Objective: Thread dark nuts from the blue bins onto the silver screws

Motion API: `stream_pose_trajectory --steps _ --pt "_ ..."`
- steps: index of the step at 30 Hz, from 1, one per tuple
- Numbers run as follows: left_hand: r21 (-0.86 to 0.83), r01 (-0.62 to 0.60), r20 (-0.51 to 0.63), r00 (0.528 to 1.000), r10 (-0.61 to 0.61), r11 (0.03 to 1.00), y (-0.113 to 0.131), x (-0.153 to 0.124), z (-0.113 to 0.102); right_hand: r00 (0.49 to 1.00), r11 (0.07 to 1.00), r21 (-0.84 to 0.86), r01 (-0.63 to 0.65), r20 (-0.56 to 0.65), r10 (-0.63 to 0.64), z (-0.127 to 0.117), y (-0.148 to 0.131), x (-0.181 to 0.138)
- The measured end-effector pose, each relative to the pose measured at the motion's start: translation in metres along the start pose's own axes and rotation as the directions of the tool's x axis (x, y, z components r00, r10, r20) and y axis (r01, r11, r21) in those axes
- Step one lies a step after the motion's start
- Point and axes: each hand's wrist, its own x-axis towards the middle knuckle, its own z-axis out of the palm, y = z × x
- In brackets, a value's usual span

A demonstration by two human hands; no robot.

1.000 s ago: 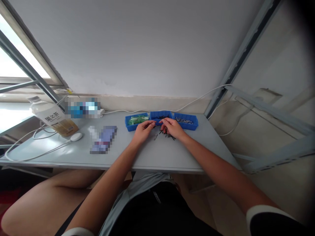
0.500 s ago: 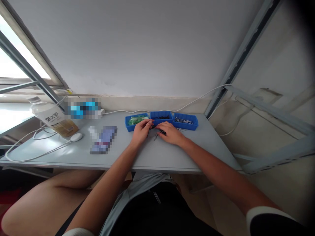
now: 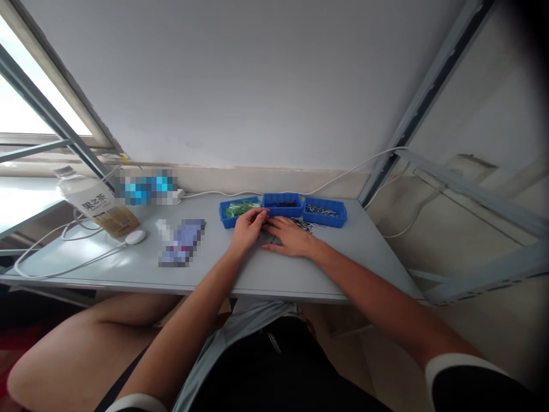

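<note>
My left hand [image 3: 249, 230] rests on the table just in front of the left blue bin [image 3: 222, 213]. Its thumb and fingertips are pinched together, and whatever they may hold is hidden. My right hand [image 3: 291, 237] lies flat beside it, palm down, with the fingers stretched out and the thumb apart. Thin dark metal pieces [image 3: 303, 223] lie in a loose pile behind that hand, partly covered by it. Green and clear small packets [image 3: 241, 208] fill the left bin. Black small parts [image 3: 287, 204] sit in the middle blue bin [image 3: 282, 212]. The right blue bin [image 3: 326, 220] holds shiny slender metal pieces [image 3: 318, 210].
A tea bottle [image 3: 98, 203] leans at the left, near a round white device [image 3: 135, 237] with a cable. A blurred purple packet [image 3: 184, 243] lies left of my hands. A white cable [image 3: 343, 171] runs along the wall. Metal frame posts [image 3: 424, 103] border the table.
My right hand has gone from curled fingers over the dark pieces to lying flat, its thumb spread. More of the metal pile shows behind it. My left hand stays pinched in place.
</note>
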Motion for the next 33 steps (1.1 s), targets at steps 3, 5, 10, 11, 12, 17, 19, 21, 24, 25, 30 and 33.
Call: stream_pose_trajectory --steps 3,5,10,11,12,17,19,21,24,25,30,33 --pt "0.008 0.006 -0.002 1.000 -0.006 1.000 -0.001 0.000 0.000 1.000 1.000 -0.007 -0.017 -0.005 0.017 -0.004 0.002 -0.001" --pt "0.018 0.008 -0.003 1.000 -0.008 1.000 0.000 0.000 -0.001 0.999 0.999 -0.003 -0.033 -0.014 0.033 -0.006 0.004 -0.001" --pt "0.041 0.010 -0.001 1.000 -0.010 0.999 0.002 -0.001 -0.001 0.996 0.997 0.007 -0.081 -0.032 0.081 -0.006 0.009 -0.002" --pt "0.042 0.015 0.000 1.000 -0.015 0.999 0.002 -0.001 0.000 0.996 0.997 0.004 -0.083 -0.031 0.083 -0.006 0.010 -0.002" --pt "0.043 0.021 0.000 1.000 -0.021 0.999 0.002 -0.001 0.000 0.996 0.996 0.002 -0.085 -0.028 0.085 -0.007 0.011 -0.002" --pt "0.055 0.030 -0.003 1.000 -0.030 0.998 0.001 -0.001 0.000 0.993 0.993 -0.018 -0.114 -0.014 0.114 -0.008 0.017 -0.002" --pt "0.058 0.031 0.002 1.000 -0.031 0.998 0.001 -0.001 0.000 0.992 0.991 -0.030 -0.129 -0.010 0.129 -0.009 0.020 -0.002" --pt "0.058 0.032 0.008 0.999 -0.032 0.998 0.002 -0.001 0.000 0.990 0.989 -0.042 -0.144 -0.009 0.144 -0.009 0.022 -0.001" --pt "0.055 0.034 0.013 0.999 -0.034 0.998 0.003 -0.002 0.001 0.985 0.984 -0.055 -0.170 -0.017 0.170 -0.010 0.024 -0.001" --pt "0.055 0.035 0.013 0.999 -0.036 0.998 0.004 -0.002 0.001 0.984 0.982 -0.058 -0.180 -0.022 0.178 -0.010 0.024 -0.001" --pt "0.054 0.039 0.014 0.999 -0.039 0.998 0.006 -0.003 0.002 0.976 0.976 -0.052 -0.211 -0.059 0.208 -0.011 0.022 -0.003" --pt "0.059 0.038 0.013 0.999 -0.038 0.998 0.006 -0.003 0.002 0.976 0.976 -0.051 -0.210 -0.067 0.206 -0.012 0.021 -0.004"
